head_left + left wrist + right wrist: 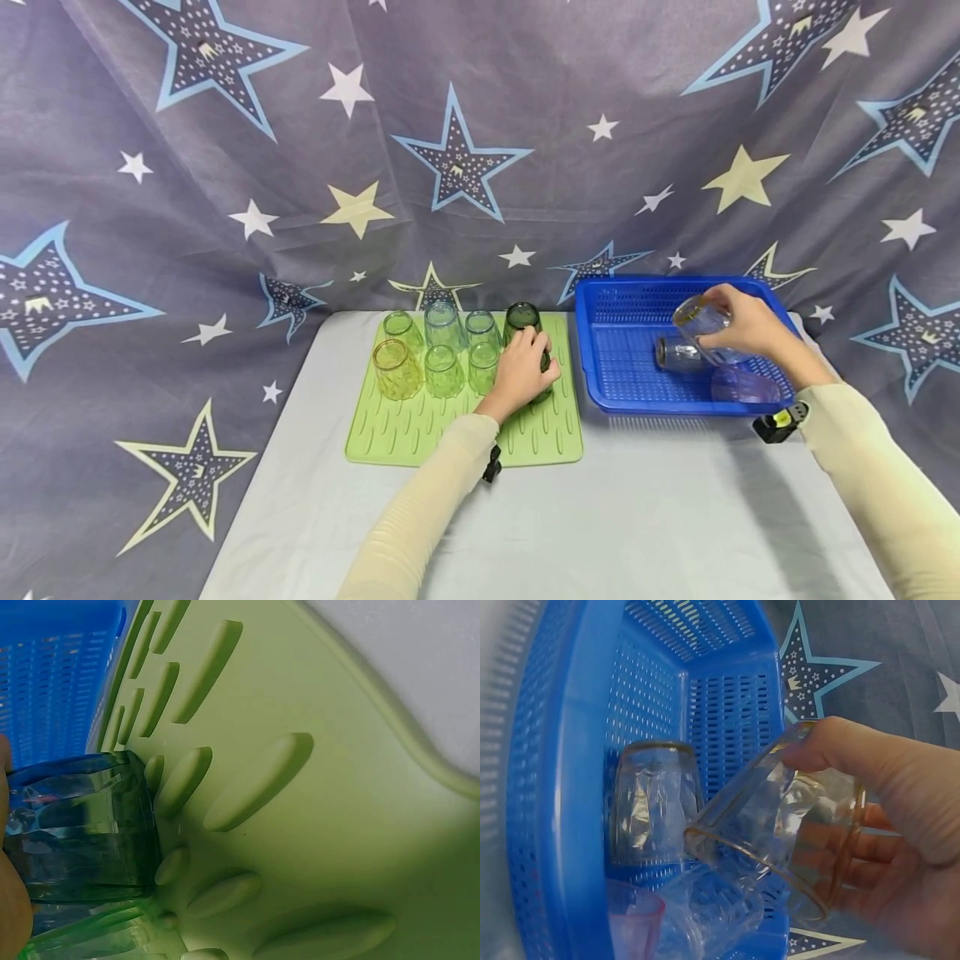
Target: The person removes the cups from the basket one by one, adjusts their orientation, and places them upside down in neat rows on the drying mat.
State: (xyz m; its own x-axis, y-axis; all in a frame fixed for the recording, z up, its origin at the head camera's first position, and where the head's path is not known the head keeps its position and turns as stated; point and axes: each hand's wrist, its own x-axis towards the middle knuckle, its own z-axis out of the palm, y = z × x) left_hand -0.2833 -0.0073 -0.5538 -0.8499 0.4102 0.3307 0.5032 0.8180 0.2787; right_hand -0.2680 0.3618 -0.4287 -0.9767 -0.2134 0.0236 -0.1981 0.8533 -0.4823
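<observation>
My left hand (519,373) grips a dark green glass (82,832) near the right side of the green drying mat (405,437). That glass stands upside down on the mat, partly covered by the fingers in the head view. Over the blue basket (592,358), my right hand (742,321) holds a clear glass with an amber rim (769,825), tilted, thumb on one side and fingers on the other. Below it in the basket lie a greyish clear glass (677,354) and a purple-pink glass (742,385). Another clear glass (705,911) shows beside the pink one in the right wrist view.
More upturned glasses stand in two rows on the mat: a yellow glass (397,371), several green and blue ones, and another dark green glass (522,317) behind the left hand. The basket stands right of the mat on a white-covered table (637,517). A star-patterned curtain (480,100) hangs behind.
</observation>
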